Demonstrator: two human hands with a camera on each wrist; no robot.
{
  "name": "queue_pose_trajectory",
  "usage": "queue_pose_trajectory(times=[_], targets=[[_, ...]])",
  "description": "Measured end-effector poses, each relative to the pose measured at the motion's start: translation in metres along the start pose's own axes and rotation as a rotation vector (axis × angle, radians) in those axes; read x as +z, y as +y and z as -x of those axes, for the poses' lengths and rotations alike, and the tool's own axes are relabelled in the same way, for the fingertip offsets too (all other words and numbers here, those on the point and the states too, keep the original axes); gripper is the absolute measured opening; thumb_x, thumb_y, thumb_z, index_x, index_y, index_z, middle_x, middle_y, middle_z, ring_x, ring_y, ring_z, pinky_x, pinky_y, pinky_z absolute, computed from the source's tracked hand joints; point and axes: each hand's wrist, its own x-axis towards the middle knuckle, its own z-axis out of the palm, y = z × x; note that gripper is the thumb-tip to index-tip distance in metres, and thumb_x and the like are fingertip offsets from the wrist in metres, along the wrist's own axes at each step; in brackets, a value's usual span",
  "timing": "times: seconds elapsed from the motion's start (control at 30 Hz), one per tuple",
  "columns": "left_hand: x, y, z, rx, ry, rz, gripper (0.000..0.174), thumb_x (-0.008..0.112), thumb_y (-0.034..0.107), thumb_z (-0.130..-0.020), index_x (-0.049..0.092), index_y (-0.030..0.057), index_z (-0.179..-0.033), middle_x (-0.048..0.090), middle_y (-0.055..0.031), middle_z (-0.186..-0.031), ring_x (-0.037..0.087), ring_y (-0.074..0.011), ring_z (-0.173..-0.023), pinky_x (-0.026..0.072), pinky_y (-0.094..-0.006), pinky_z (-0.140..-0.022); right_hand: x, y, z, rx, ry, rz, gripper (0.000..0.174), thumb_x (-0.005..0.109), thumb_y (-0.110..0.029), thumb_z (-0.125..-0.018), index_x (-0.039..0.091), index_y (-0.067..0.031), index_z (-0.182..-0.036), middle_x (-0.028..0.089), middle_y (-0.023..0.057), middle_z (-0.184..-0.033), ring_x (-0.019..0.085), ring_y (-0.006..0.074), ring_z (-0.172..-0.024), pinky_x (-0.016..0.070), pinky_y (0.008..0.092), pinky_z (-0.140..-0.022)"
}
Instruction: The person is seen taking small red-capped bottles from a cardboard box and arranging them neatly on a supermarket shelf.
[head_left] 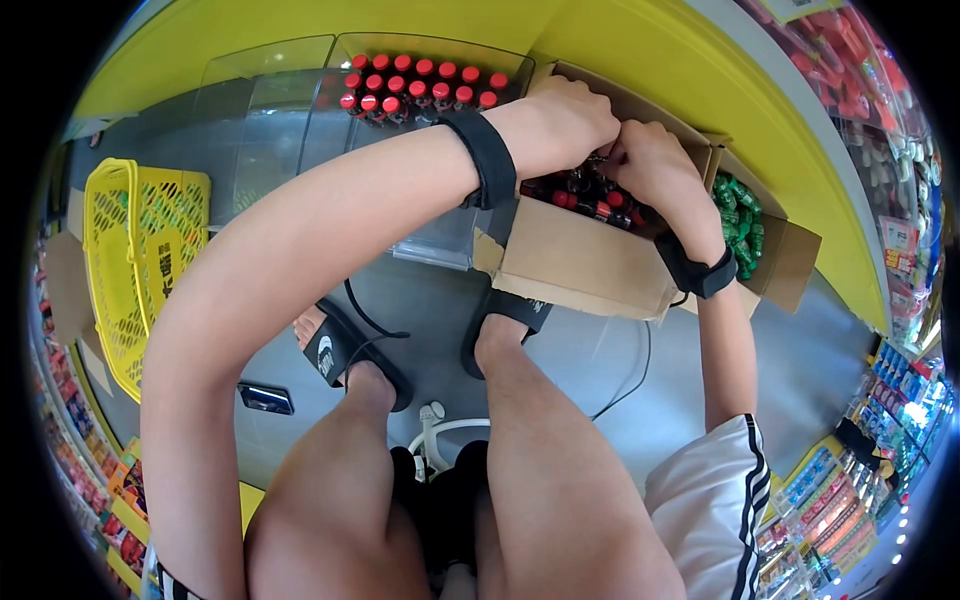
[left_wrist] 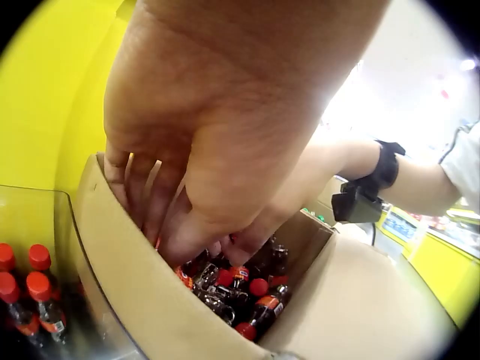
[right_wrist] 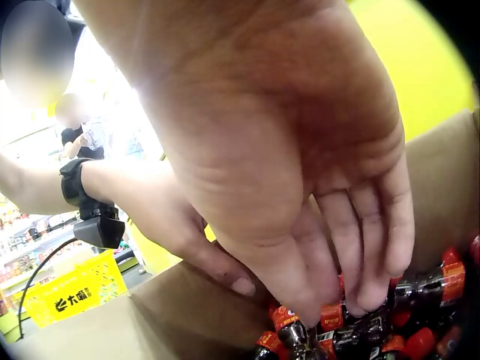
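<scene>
A: Nearest, just past the black sandal, the open brown cardboard box holds the small dark red-capped bottles. The right hand has straight fingers together, tips on the caps.

B: The left hand digs in fingers-down. Pinching one? Can't tell. Crowded together, the two hands could knock bottles over.

A: The box walls hem them in. Open room is upward, toward the clear plastic tray beyond.
</scene>
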Motion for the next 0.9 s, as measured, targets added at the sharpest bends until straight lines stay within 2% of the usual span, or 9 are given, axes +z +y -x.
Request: queue_pose_trajectory(times=[0.03, 0.1, 0.17, 0.23, 0.3, 0.57, 0.73, 0.8, 0.9], targets=[[0.001, -0.001, -0.002, -0.004, -0.028, -0.032, 0.02, 0.072, 0.008, -0.089, 0.084, 0.0121, -0.105, 0.081, -0.0138, -0.101, 0.078, -0.0342, -0.096, 0.0601, -0.0461, -0.086, 0.004, 0.001, 0.0, -0.028, 0.021, -0.02, 0.019, 0.084, -0.012, -0.082, 0.079, -0.0048, -0.099, 0.079, 0.0194, -0.096, 0.075, 0.0393, -0.098, 0.0608, 0.0489, -0.089], [0.005, -0.004, -0.002, -0.005, -0.006, -0.039, 0.02, 0.073, 0.008, -0.089, 0.084, 0.0123, -0.105, 0.08, -0.0139, -0.1, 0.078, -0.0342, -0.097, 0.0599, -0.0455, -0.087, 0.007, 0.003, -0.001, -0.046, 0.044, -0.032, 0.018, 0.084, -0.012, -0.082, 0.079, -0.0044, -0.098, 0.079, 0.0202, -0.096, 0.076, 0.04, -0.097, 0.0612, 0.0491, -0.088], [0.009, -0.007, -0.004, -0.01, 0.015, -0.044, 0.019, 0.074, 0.008, -0.088, 0.083, 0.0125, -0.104, 0.08, -0.0139, -0.1, 0.078, -0.0342, -0.097, 0.0598, -0.0449, -0.087, 0.011, 0.001, -0.006, -0.046, -0.047, -0.077, 0.017, 0.083, -0.011, -0.081, 0.08, -0.0034, -0.097, 0.079, 0.022, -0.096, 0.077, 0.0417, -0.094, 0.0621, 0.05, -0.087], [0.011, -0.012, -0.004, -0.023, -0.043, -0.068, 0.016, 0.075, 0.008, -0.087, 0.082, 0.011, -0.101, 0.08, -0.0139, -0.099, 0.078, -0.0341, -0.098, 0.0594, -0.0445, -0.089, 0.024, 0.004, -0.009, -0.065, -0.013, -0.073, 0.017, 0.084, -0.011, -0.08, 0.081, -0.0024, -0.095, 0.078, 0.0244, -0.094, 0.077, 0.0433, -0.091, 0.0628, 0.0509, -0.085], [0.012, -0.013, -0.004, -0.027, -0.006, -0.084, 0.012, 0.076, 0.009, -0.087, 0.08, 0.0097, -0.098, 0.079, -0.0137, -0.097, 0.077, -0.0342, -0.099, 0.0594, -0.0447, -0.089, 0.031, 0.004, -0.011, -0.064, -0.068, -0.054, 0.019, 0.085, -0.01, -0.079, 0.081, -0.002, -0.096, 0.077, 0.0259, -0.092, 0.077, 0.0436, -0.092, 0.0628, 0.0513, -0.084], [0.025, -0.021, -0.005, 0.019, 0.079, -0.123, 0.011, 0.074, 0.009, -0.087, 0.081, 0.0091, -0.095, 0.079, -0.0129, -0.098, 0.077, -0.0342, -0.1, 0.0589, -0.0443, -0.089, 0.027, 0.002, -0.022, -0.093, -0.147, 0.045, 0.027, 0.091, -0.019, -0.078, 0.078, -0.0007, -0.093, 0.077, 0.0256, -0.092, 0.077, 0.0435, -0.093, 0.0623, 0.0522, -0.084], [0.024, -0.019, -0.005, 0.017, 0.043, -0.182, 0.011, 0.075, 0.01, -0.087, 0.082, 0.0101, -0.096, 0.08, -0.0123, -0.099, 0.077, -0.0335, -0.1, 0.0587, -0.044, -0.09, 0.027, -0.001, -0.027, -0.117, -0.194, 0.012, 0.032, 0.092, -0.021, -0.076, 0.077, 0.001, -0.095, 0.077, 0.0258, -0.094, 0.076, 0.043, -0.095, 0.0618, 0.0522, -0.085], [0.026, -0.017, -0.009, 0.019, 0.017, -0.195, 0.011, 0.075, 0.01, -0.088, 0.082, 0.0105, -0.096, 0.08, -0.0122, -0.099, 0.077, -0.0335, -0.1, 0.0586, -0.0439, -0.09, 0.03, -0.001, -0.028, -0.201, -0.158, 0.081, 0.036, 0.092, -0.022, -0.074, 0.077, 0.0021, -0.095, 0.077, 0.0243, -0.095, 0.076, 0.0421, -0.095, 0.0613, 0.0518, -0.086], [0.026, -0.017, -0.008, -0.003, -0.004, -0.223, 0.011, 0.075, 0.011, -0.088, 0.082, 0.0105, -0.097, 0.08, -0.0122, -0.1, 0.077, -0.033, -0.1, 0.0585, -0.0433, -0.091, 0.034, 0.0, -0.031, -0.206, -0.166, 0.077, 0.037, 0.094, -0.025, -0.072, 0.077, 0.0021, -0.092, 0.078, 0.0222, -0.093, 0.076, 0.0417, -0.093, 0.0609, 0.0504, -0.085]])
